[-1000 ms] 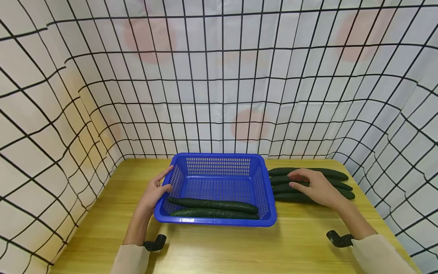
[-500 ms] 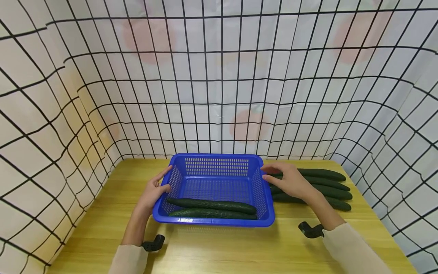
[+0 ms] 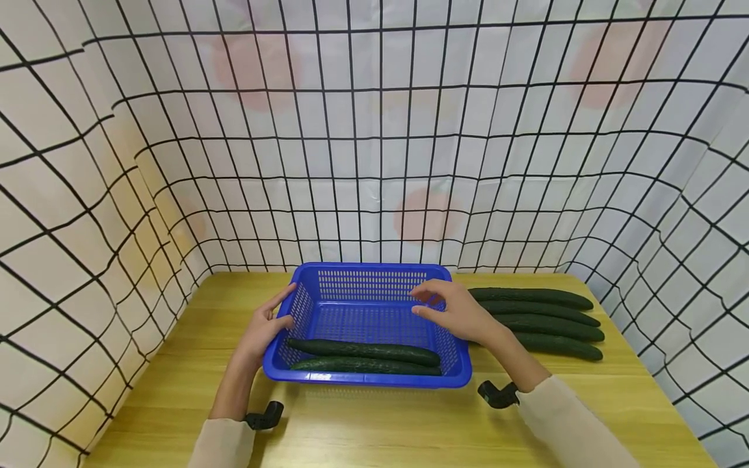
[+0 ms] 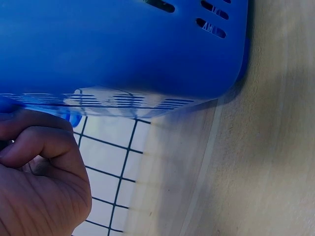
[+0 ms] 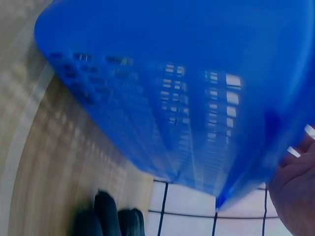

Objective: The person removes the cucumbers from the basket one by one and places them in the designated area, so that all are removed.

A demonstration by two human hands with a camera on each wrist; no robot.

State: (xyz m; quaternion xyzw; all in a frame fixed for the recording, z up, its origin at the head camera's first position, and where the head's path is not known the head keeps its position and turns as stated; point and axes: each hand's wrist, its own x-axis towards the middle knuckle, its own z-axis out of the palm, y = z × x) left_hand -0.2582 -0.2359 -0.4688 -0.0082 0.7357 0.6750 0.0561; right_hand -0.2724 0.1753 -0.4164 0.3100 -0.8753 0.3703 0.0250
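A blue plastic basket [image 3: 367, 382] with slotted walls stands on the table, and two dark green cucumbers [image 3: 364, 351] lie along its near side. My left hand [image 3: 261, 331] grips the basket's left rim, the thumb over the edge; its curled fingers show beside the wall in the left wrist view. Over the basket's right rim, my right hand [image 3: 459, 312] reaches in from the right with loosely bent fingers and nothing between them. Several more cucumbers [image 3: 544, 311] lie side by side to the right of the basket, their left ends partly hidden behind the right hand and basket.
The wooden table [image 3: 374, 429] runs up to a white wall [image 3: 374, 156] with a black grid, which also closes in both sides. Each wrist wears a small black camera [image 3: 264, 416].
My right hand has moved left from above the row of cucumbers, past the basket's right rim, to over the basket's inside. The left hand stays at the left rim.
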